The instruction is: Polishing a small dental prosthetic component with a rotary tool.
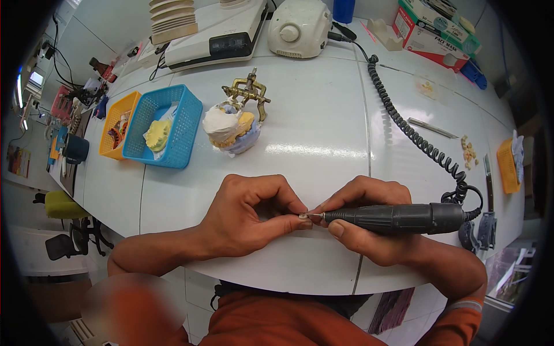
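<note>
1. Here, the left hand (245,216) pinches a tiny pale piece (303,216), grip closed on it, near the tabletop (323,127) edge.
2. The right hand (363,216) wraps shut around a black handpiece (398,218), its tip at the piece.
3. Far left, a blue basket (184,124) holds a yellowish cast (157,134).
4. Beside it, an orange basket (118,112) holds small items, too small to tell.

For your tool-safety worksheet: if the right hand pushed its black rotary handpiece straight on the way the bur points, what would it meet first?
The small pale tooth-like piece pinched in the left hand; the bur of the handpiece, held by the right hand, seems to touch it already.

Red-white carton (430,36) far right; dark display (229,45) on white device.
</note>
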Tool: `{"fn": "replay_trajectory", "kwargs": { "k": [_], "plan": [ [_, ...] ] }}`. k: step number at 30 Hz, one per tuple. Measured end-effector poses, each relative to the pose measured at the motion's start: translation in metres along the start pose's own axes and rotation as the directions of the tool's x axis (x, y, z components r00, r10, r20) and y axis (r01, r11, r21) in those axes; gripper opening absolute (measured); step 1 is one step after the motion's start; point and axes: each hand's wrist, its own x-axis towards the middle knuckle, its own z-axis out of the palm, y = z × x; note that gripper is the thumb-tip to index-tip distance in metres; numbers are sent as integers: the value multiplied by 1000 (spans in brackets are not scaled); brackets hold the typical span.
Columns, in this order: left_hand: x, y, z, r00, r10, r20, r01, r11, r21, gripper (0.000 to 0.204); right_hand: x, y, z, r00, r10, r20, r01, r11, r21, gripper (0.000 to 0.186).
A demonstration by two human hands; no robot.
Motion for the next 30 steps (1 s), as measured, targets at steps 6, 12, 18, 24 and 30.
{"fn": "replay_trajectory", "kwargs": {
  "k": [6, 12, 18, 24, 30],
  "plan": [
    [0, 0, 0, 1000, -1, -2, 1, 1000, 5, 11, 1, -1, -1, 1000, 2, 2, -2, 1000, -5, 22],
    [0, 2, 0, 1000, -9, 1, 9, 1000, -17, 11, 0, 2, -1, 1000, -13, 15, 13, 1000, -10, 22],
    [0, 3, 0, 1000, 1, -2, -1, 1000, -19, 12, 0, 0, -1, 1000, -8, 15, 8, 1000, -13, 23],
    [0, 2, 1, 1000, 18, -10, -18, 1000, -20, 11, -1, -2, 0, 999, -28, 17, 29, 998, -57, 22],
    [0, 1, 2, 999, 18, -26, -19, 1000, -18, 11, -1, -2, 0, 999, -38, 6, 38, 997, -65, 23]
  ]
}}
